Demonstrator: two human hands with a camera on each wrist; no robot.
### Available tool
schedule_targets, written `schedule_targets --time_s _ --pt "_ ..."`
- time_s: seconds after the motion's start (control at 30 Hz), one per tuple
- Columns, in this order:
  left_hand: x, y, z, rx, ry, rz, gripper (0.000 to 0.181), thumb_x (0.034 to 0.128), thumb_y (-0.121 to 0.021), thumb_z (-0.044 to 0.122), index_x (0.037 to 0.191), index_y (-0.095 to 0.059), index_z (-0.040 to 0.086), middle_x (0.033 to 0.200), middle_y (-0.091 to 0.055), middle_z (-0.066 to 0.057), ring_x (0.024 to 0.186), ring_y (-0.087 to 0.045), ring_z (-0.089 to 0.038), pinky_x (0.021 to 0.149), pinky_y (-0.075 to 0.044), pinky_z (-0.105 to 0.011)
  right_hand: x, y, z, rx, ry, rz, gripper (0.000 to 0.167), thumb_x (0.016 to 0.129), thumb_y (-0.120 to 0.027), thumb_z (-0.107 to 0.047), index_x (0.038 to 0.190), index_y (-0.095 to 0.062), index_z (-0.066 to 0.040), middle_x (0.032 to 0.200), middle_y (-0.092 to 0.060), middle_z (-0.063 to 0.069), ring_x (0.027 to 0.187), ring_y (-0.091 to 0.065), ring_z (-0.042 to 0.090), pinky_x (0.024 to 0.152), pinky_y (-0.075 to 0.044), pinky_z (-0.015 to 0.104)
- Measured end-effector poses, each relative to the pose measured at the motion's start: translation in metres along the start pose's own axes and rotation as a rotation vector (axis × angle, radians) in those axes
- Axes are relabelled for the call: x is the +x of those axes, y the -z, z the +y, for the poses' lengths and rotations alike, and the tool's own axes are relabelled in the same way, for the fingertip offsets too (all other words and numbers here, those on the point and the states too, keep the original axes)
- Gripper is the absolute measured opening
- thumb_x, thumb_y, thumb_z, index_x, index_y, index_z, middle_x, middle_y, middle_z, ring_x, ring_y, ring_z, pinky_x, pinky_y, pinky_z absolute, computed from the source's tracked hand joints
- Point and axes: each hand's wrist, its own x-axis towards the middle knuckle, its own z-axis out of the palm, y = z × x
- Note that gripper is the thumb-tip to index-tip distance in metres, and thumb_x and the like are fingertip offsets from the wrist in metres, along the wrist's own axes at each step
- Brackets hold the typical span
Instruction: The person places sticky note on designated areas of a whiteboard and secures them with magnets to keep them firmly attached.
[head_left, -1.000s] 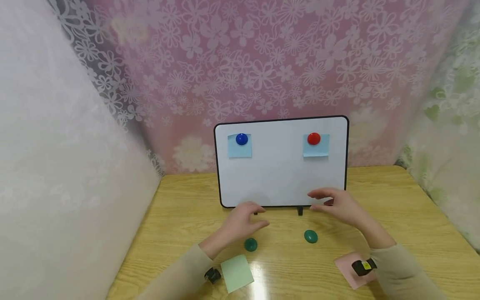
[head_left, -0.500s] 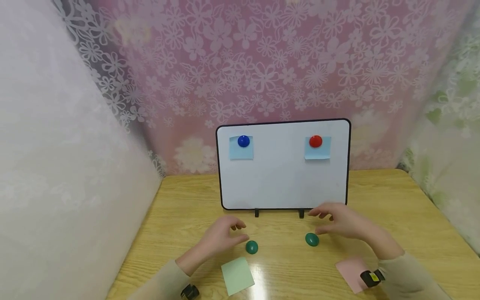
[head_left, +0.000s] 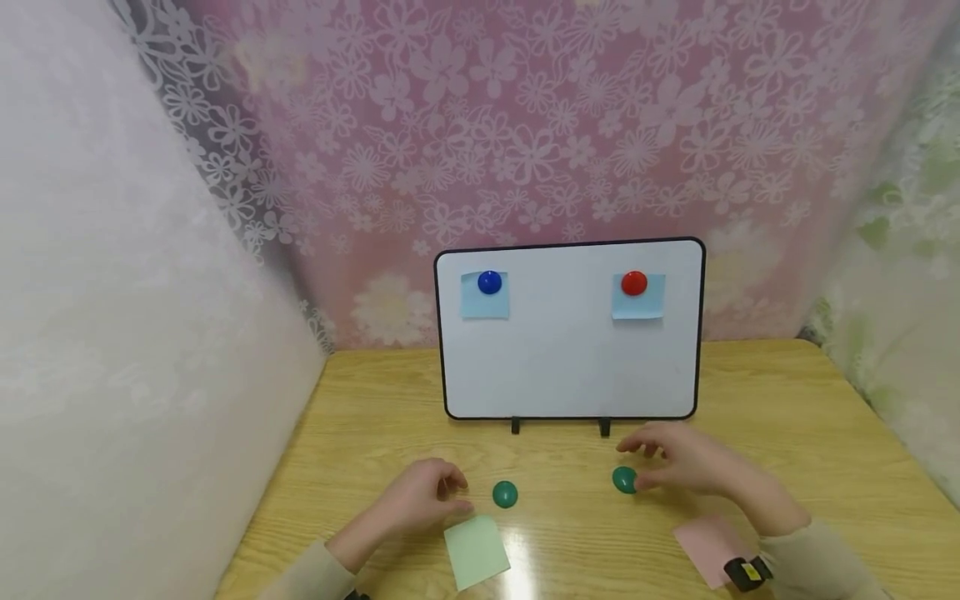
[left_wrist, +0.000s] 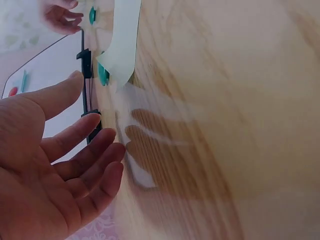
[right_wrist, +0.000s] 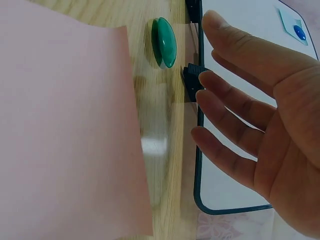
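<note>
My left hand hovers with relaxed fingers just behind the pale green sticky note, holding nothing. To its right lies a green round magnet on the table. My right hand hangs beside a second green magnet, its thumb overlapping the magnet's edge in the head view. In the right wrist view that magnet stands apart from the fingers, which are loosely bent around nothing. Under my right wrist lies a pink sticky note.
Behind the hands a whiteboard stands on black feet. A blue magnet and a red magnet each hold a light blue note on it. Patterned curtains enclose the wooden table.
Both hands have drawn back from the whiteboard toward the near side. The left hand has moved left and down to the green note; the right hand has come down to the right-hand green magnet.
</note>
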Motion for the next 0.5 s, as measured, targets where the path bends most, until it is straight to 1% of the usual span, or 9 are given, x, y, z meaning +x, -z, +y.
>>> schedule_targets --time_s 0.1,0.23,0.3,0.43,0.5 --pt "-0.007 -0.001 0.001 0.012 0.013 -0.007 0.027 0.091 -0.089 0.034 0.104 -0.079 0.013 0.093 -0.067 0.008 0.082 -0.06 -0.01 0.073 -0.052 -0.027 -0.001 -0.002 0.0 -0.013 0.005 -0.004 0.05 0.089 -0.09 -0.035 0.13 -0.074 -0.011 0.123 -0.074 0.001 0.104 -0.068 0.024 0.086 -0.059 0.043" --pt "-0.014 -0.003 0.005 0.039 0.01 -0.011 0.026 0.0886 -0.091 0.034 0.1 -0.078 0.014 0.09 -0.066 0.009 0.081 -0.059 -0.009 0.073 -0.051 -0.026 -0.002 -0.005 0.001 -0.036 0.019 -0.004 0.049 0.088 -0.09 -0.036 0.129 -0.075 -0.012 0.122 -0.074 -0.001 0.103 -0.069 0.021 0.087 -0.059 0.042" --pt "-0.017 -0.004 0.007 0.051 0.011 -0.015 0.027 0.0874 -0.092 0.035 0.099 -0.078 0.015 0.089 -0.065 0.009 0.081 -0.058 -0.009 0.074 -0.051 -0.026 -0.002 -0.007 0.002 -0.049 0.047 0.002 0.049 0.088 -0.09 -0.035 0.128 -0.075 -0.012 0.121 -0.074 -0.001 0.102 -0.069 0.019 0.086 -0.059 0.042" --pt "-0.02 -0.005 0.01 0.065 0.013 -0.014 0.028 0.0853 -0.093 0.033 0.099 -0.078 0.014 0.089 -0.064 0.01 0.08 -0.057 -0.008 0.075 -0.051 -0.028 -0.001 -0.01 0.003 -0.053 0.077 0.009 0.048 0.088 -0.09 -0.034 0.128 -0.075 -0.011 0.119 -0.073 -0.002 0.1 -0.069 0.017 0.084 -0.059 0.04" --pt "-0.02 -0.005 0.01 0.073 0.018 -0.017 0.028 0.0847 -0.094 0.033 0.099 -0.078 0.014 0.089 -0.065 0.01 0.08 -0.057 -0.008 0.074 -0.051 -0.028 -0.001 -0.01 0.002 -0.052 0.074 0.006 0.048 0.088 -0.09 -0.034 0.128 -0.076 -0.012 0.119 -0.073 -0.002 0.1 -0.069 0.016 0.084 -0.059 0.039"
